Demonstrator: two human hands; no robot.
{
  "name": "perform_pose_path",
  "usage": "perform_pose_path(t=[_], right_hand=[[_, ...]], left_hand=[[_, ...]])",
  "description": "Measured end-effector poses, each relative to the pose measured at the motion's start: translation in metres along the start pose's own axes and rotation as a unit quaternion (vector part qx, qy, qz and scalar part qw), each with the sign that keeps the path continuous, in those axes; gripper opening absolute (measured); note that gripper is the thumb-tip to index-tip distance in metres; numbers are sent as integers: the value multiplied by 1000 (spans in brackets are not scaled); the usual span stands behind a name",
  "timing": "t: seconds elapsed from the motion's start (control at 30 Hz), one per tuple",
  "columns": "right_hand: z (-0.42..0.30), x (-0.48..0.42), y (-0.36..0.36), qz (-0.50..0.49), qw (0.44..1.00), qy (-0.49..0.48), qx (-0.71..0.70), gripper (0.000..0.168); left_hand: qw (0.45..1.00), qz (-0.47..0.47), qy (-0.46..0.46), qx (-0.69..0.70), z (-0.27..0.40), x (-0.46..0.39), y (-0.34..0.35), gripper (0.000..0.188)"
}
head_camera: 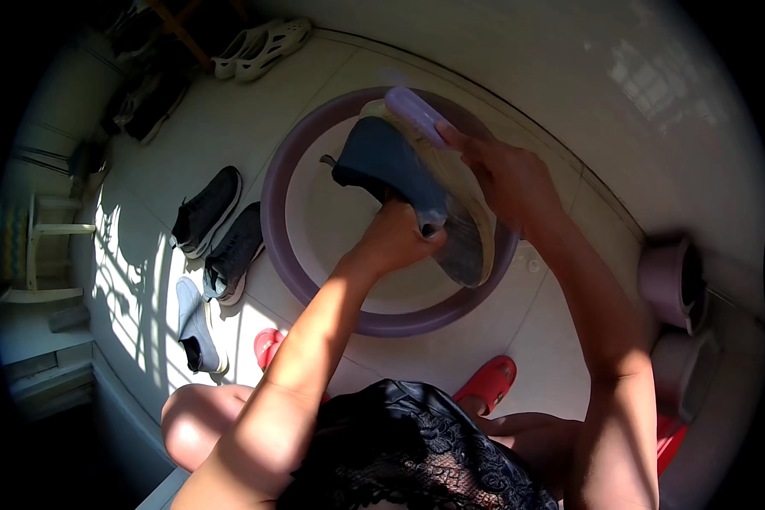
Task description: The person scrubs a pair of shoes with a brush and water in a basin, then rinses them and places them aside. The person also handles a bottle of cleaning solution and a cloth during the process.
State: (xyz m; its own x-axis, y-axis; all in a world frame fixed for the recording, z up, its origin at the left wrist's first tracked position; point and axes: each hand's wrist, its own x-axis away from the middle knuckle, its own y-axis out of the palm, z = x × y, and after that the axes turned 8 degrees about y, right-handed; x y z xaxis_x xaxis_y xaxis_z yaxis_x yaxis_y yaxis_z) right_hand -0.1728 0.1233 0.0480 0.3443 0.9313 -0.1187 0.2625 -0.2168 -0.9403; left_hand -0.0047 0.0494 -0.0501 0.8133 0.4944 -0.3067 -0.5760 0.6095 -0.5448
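Note:
A blue slip-on shoe [382,153] is tilted on its side above a round purple basin [277,255]. My left hand [398,233] grips it, with the fingers partly hidden in the shoe's opening. Its pale sole [465,197] faces to the right. In my right hand [507,172] is a purple brush [417,118], pressed along the edge of the sole near one end. The bristles are hidden or blurred. Cloudy whitish water [322,229] appears to lie in the basin beneath the shoe.
Left of the basin stand two dark lace-up sneakers [207,210] and a light blue slip-on shoe [197,328]. Pale clogs [264,48] sit by the far wall. Purple pails [663,277] stand at right. My feet wear red slippers [494,382]. A white stool [57,229] is at far left.

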Motion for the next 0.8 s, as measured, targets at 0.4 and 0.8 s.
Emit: perform_pose_path(t=[0.4, 0.8], right_hand=[[-7, 32, -10, -70, 995, -57, -42, 47], [10, -33, 21, 69, 974, -7, -214, 58]], left_hand=[[992, -80, -42, 83, -3, -6, -4, 44], [976, -144, 136, -95, 11, -4, 22, 38]])
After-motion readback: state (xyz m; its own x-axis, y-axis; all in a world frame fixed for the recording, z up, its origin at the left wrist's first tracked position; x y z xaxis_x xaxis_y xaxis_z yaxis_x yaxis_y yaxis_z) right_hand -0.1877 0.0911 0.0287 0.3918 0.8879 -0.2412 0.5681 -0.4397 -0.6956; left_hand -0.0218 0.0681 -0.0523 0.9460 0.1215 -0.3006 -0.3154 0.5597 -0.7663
